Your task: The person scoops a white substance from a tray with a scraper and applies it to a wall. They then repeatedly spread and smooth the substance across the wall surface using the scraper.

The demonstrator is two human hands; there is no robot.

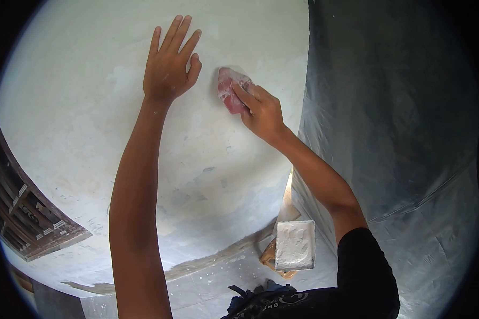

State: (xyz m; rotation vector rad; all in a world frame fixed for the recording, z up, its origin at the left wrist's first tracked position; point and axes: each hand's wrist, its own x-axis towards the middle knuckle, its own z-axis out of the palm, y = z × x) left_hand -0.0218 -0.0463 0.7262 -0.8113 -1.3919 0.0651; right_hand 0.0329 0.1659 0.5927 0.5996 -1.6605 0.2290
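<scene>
My left hand lies flat against the pale wall, its fingers spread and pointing up, with nothing in it. To its right, my right hand grips a reddish-pink flat tool smeared with white. The tool rests against the wall, and my fingers cover its right side. Uneven white and grey patches mark the wall below both hands.
A rectangular tray of white paste sits on an orange-brown support at the lower right. Clear plastic sheeting hangs along the right. At the lower left is a dark wooden grille. Whitish spots mark the floor covering.
</scene>
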